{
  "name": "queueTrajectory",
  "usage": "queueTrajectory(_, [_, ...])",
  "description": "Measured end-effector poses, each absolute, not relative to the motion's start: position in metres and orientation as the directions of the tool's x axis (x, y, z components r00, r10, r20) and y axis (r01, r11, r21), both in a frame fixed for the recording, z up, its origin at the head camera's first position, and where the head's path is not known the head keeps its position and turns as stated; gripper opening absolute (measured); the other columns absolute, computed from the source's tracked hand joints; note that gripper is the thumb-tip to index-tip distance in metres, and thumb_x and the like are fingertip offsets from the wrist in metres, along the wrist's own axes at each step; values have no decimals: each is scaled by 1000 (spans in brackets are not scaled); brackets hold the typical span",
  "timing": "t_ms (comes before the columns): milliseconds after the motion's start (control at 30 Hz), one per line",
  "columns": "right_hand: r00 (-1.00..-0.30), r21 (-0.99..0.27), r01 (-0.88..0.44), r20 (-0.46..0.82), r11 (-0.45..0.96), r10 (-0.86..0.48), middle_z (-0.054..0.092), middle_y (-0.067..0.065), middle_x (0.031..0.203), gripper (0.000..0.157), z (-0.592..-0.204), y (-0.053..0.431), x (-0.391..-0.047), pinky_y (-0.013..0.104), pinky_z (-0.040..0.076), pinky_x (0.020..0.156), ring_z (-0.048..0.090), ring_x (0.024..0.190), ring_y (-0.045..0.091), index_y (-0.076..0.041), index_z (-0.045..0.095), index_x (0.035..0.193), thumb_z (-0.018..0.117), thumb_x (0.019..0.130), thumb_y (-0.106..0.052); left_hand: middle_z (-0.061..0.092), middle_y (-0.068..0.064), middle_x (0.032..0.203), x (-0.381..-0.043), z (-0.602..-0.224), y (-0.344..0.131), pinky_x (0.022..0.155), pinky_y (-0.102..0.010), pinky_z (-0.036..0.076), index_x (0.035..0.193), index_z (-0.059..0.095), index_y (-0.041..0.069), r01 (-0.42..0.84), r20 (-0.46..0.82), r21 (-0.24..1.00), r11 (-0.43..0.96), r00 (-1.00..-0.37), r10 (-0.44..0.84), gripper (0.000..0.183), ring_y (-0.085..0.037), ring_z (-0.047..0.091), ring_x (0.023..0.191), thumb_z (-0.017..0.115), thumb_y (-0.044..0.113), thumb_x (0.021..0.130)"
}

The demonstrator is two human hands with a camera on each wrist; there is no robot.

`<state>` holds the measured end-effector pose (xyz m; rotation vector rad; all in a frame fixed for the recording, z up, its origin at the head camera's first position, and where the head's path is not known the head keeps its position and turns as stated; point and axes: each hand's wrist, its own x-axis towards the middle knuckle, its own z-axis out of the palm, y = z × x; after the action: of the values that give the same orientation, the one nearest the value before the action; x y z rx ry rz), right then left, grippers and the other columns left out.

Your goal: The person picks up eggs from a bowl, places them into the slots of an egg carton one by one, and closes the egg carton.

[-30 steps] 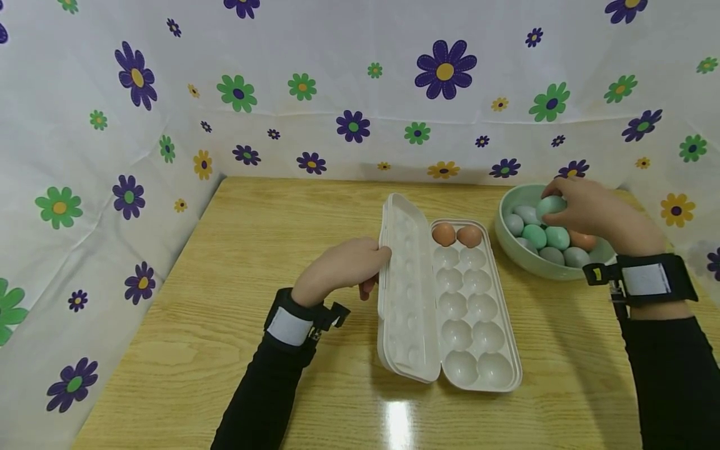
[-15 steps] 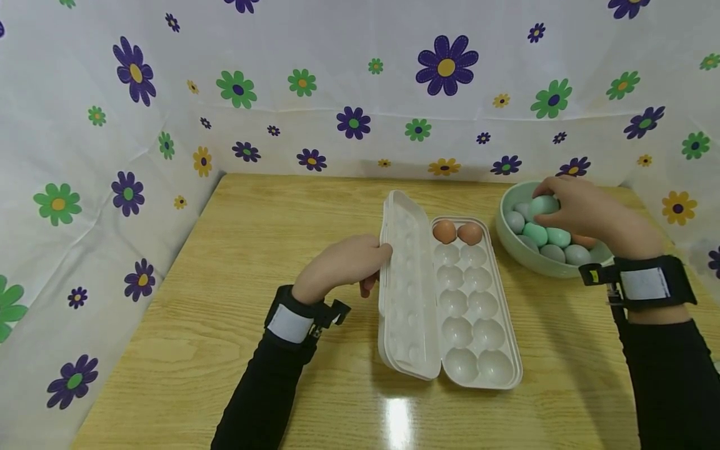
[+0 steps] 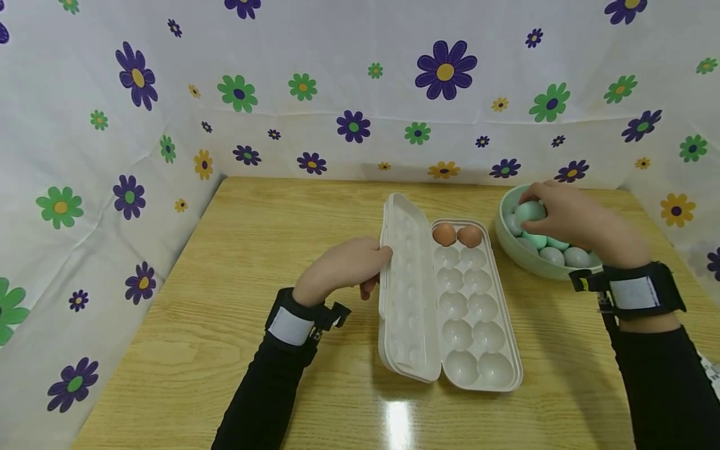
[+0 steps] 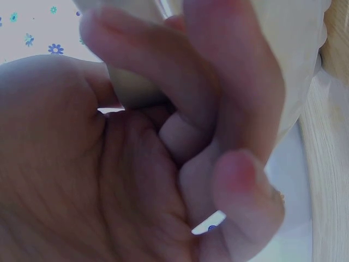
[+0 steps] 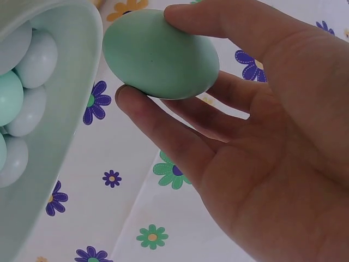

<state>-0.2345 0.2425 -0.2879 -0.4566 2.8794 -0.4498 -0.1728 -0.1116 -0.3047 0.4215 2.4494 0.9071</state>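
Over the pale green bowl (image 3: 520, 259) at the back right, my right hand (image 3: 570, 215) pinches a green egg (image 5: 161, 54) between thumb and fingers; the right wrist view shows it above the rim. Grey and green eggs (image 3: 551, 255) fill the bowl beneath. Left of it a white egg carton (image 3: 509, 337) stands with its lid raised. Two brown eggs (image 3: 444, 234) sit side by side in its farthest row, and the other cups hold nothing. My left hand (image 3: 343, 265) grips the outer edge of the lid (image 3: 410, 294); in the left wrist view its fingers are curled.
Everything stands on a wooden table (image 3: 242, 250). A white cloth with printed flowers (image 3: 315, 75) hangs behind it and along both sides. Bare wood lies between the left arm and the table's left edge.
My right hand has moved to the left over the bowl, carrying the green egg with it. The left hand, the carton and the two brown eggs have stayed in place.
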Motion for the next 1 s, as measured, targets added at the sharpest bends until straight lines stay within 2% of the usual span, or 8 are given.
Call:
queueTrajectory(167, [-933, -298, -292, -120, 909, -340, 55, 30, 127, 46, -289, 238, -234, 60, 50, 96, 53, 109, 40, 5, 56, 130, 70, 93, -18, 56, 0, 57, -173, -305, -111, 59, -29, 49, 74, 58, 9, 117, -334, 676, 727, -831, 444, 41, -17, 62, 52, 32, 24, 103])
queueTrajectory(400, [-926, -296, -316, -111, 901, -361, 56, 29, 128, 45, -291, 231, -234, 59, 51, 96, 55, 110, 40, 5, 57, 128, 70, 92, -18, 57, 0, 56, -173, -305, -112, 66, -38, 54, 75, 58, 9, 118, -336, 669, 733, -833, 440, 42, -21, 65, 55, 31, 24, 103])
queueTrajectory(500, [-922, -296, -327, -107, 897, -372, 57, 29, 126, 44, -290, 228, -234, 58, 52, 93, 55, 107, 39, 6, 56, 128, 70, 92, -17, 57, 0, 57, -173, -305, -111, 67, -38, 54, 75, 58, 9, 116, -340, 667, 736, -831, 439, 42, -22, 65, 56, 31, 25, 103])
queueTrajectory(833, [-921, -295, -333, -102, 896, -376, 57, 29, 125, 43, -288, 219, -232, 58, 51, 93, 56, 106, 39, 5, 56, 128, 69, 92, -15, 57, -1, 58, -174, -305, -112, 61, -30, 50, 76, 59, 9, 109, -338, 674, 731, -834, 436, 43, -19, 64, 54, 32, 26, 104])
queueTrajectory(1000, [-917, -308, -341, -99, 888, -386, 57, 29, 126, 42, -290, 212, -229, 57, 50, 92, 57, 105, 39, 5, 57, 127, 69, 91, -14, 57, -1, 59, -173, -304, -112, 61, -29, 51, 77, 59, 9, 107, -341, 672, 732, -833, 435, 42, -18, 64, 53, 31, 25, 104])
